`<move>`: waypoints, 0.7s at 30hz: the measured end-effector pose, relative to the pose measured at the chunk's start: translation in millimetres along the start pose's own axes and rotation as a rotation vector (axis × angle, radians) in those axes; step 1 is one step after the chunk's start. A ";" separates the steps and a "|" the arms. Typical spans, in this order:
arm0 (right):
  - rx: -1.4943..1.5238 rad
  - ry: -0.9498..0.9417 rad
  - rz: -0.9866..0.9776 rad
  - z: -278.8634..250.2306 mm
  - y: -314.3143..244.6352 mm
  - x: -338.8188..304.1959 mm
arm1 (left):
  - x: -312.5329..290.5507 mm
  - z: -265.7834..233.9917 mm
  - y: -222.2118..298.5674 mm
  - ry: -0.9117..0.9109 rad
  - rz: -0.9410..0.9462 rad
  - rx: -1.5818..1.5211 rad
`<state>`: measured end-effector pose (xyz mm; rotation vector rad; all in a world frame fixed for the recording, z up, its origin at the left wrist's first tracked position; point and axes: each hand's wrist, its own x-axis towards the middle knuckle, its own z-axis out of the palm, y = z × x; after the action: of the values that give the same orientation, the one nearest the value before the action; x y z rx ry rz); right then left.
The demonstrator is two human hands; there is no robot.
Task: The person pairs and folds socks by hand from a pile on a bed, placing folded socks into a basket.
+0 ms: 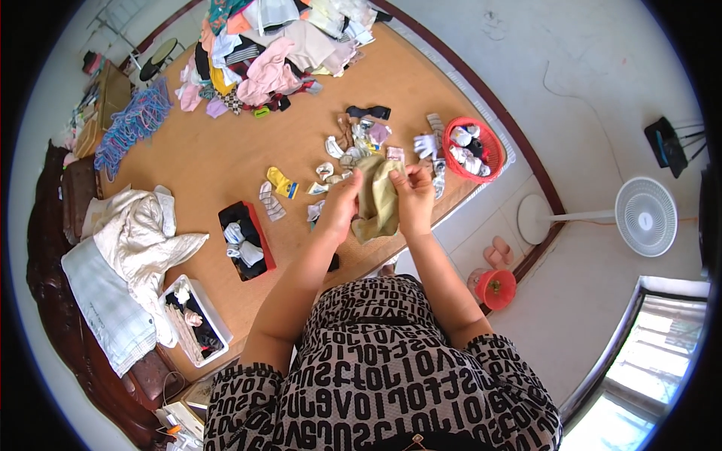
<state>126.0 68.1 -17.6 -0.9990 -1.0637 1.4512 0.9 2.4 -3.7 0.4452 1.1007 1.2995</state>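
Both hands grip a soft olive-green piece of clothing (378, 201) in front of me, above the near edge of the bed mat. My left hand (341, 208) pinches its left side, and my right hand (415, 195) has its upper right edge between the fingers. Folds hide what kind of garment it is. Just beyond the cloth lies a loose group of socks, including a purple one (378, 134) and a black one (368, 113). Left of my left hand are a yellow sock (281, 183) and a grey striped sock (271, 201).
A red basket (498, 156) of socks stands at the right edge. To the left sit a red-and-black box (262, 231) and a white bin (219, 331), both with clothing inside. Farther off are a large clothes heap (271, 71) and blue hangers (135, 120). A fan (645, 216) stands right.
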 end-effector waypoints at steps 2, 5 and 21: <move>0.049 0.021 -0.010 -16.6 0.3 10.7 | 5.6 -10.6 3.5 0.062 0.065 -0.060; 0.130 0.173 0.013 -30.1 -23.5 16.3 | -0.2 -16.2 24.7 0.101 0.100 -0.138; 0.181 -0.115 0.128 25.7 -26.2 -30.5 | -1.7 21.8 0.0 0.107 0.248 0.073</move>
<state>111.7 37.1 15.7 -0.8755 -0.9443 1.6949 19.3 7.4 7.0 0.5862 1.2138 1.5174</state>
